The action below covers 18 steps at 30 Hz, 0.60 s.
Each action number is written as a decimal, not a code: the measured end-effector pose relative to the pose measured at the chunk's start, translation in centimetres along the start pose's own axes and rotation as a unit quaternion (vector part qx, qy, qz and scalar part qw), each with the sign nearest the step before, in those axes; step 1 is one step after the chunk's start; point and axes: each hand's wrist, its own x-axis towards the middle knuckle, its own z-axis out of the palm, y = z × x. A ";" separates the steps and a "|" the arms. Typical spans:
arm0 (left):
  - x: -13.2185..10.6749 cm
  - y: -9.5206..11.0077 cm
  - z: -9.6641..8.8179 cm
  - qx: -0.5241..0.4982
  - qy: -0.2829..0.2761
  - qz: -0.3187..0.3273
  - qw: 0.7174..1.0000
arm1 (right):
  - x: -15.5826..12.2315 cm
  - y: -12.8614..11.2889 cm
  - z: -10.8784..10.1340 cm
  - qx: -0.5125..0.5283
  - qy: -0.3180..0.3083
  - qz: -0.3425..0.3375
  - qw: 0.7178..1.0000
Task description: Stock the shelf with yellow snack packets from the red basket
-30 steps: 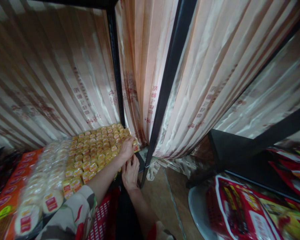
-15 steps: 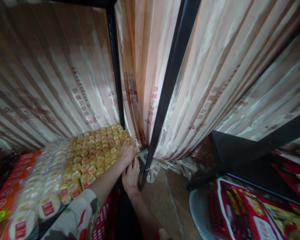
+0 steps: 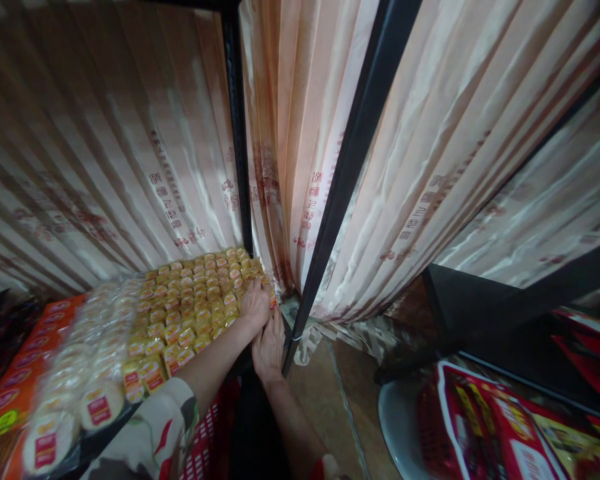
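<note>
Rows of small yellow snack packs (image 3: 190,307) lie on a dark shelf. My left hand (image 3: 255,305) rests on their right end, by the black shelf post (image 3: 300,313), with its fingers curled over the outermost packs. My right hand (image 3: 269,347) is just below it. Its fingers stretch upward, flat against the side of the same packs, and their tips are hidden under the left hand. A flower-patterned sleeve (image 3: 150,433) covers my left upper arm.
Round white wrapped cakes (image 3: 90,373) and orange boxes (image 3: 25,373) lie left of the yellow packs. Pale pleated curtains (image 3: 430,167) hang behind the black frames. A red basket (image 3: 207,433) is below my arms. Red snack bags (image 3: 485,427) lie on a white plate (image 3: 395,413) at the lower right.
Both hands stay at the right end of the yellow packs. My right hand has risen slightly and pressed closer under the left. The view has shifted a little.
</note>
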 end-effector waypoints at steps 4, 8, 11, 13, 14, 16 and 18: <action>-1.0 -0.1 -0.3 -0.025 0.030 0.004 0.999 | 0.0 0.3 0.1 0.006 0.002 -0.001 1.000; -3.2 -0.1 -0.4 -0.068 0.079 0.029 0.994 | -0.1 0.9 0.1 0.011 -0.001 -0.013 1.000; -5.8 -0.2 -0.1 -0.150 0.088 0.029 0.984 | -0.6 1.1 0.0 0.012 0.006 -0.027 1.000; -7.7 -0.3 0.2 -0.217 0.099 0.017 0.971 | -1.1 0.9 -0.3 0.023 0.015 -0.026 0.999; -8.7 -0.4 0.4 -0.245 0.106 0.011 0.964 | -1.5 0.7 -0.6 0.031 0.021 -0.024 0.999; -10.9 -0.8 0.7 -0.293 0.114 -0.003 0.949 | -2.6 0.0 -1.1 0.052 0.025 -0.020 0.998; -13.3 -1.4 1.0 -0.324 0.125 -0.030 0.937 | -4.2 -0.9 -1.5 0.071 0.016 -0.030 0.997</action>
